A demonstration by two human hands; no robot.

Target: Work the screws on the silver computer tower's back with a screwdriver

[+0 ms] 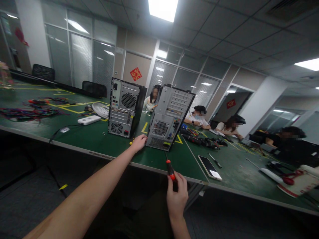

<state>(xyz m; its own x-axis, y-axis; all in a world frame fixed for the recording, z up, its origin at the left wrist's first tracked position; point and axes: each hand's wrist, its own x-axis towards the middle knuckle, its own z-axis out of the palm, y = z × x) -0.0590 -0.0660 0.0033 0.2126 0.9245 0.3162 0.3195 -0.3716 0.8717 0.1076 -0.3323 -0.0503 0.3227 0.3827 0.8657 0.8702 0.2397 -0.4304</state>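
Note:
My left hand (138,142) reaches out to the lower left corner of a grey computer tower (169,116) that stands upright on the green table (99,142). Its fingers are curled and touch the case's bottom edge; a small yellow thing lies beside them. My right hand (177,196) is closed round the red and black handle of a screwdriver (169,168), whose shaft points up toward the bottom of that tower. A second tower (124,108) with a black side stands just to the left.
A phone (209,167) lies face up near the table's front edge. A white box (89,119), a fan grille (100,109), bundles of coloured cables (27,113) and black tools (206,142) lie about. Several people sit at the far right.

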